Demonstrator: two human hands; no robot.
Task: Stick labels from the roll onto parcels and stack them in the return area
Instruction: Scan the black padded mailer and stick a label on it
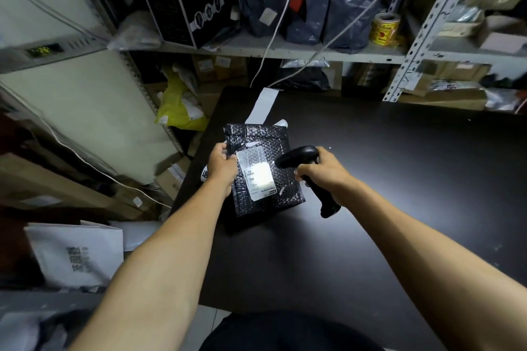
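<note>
Left hand (221, 165) grips the 9 o'clock edge of the black bubble-mailer parcel (263, 168), thumb on top, next to its white label (255, 174). Parcel sits on the dark table (399, 179), near its 9 o'clock edge. Right hand (322, 169), at 3 o'clock of the parcel, is wrapped around a black handheld scanner (310, 174), head aimed at the label; bright glare patch on the label. Yellow label roll (385, 30) on the shelf (285, 51) at 1 o'clock, well apart.
</note>
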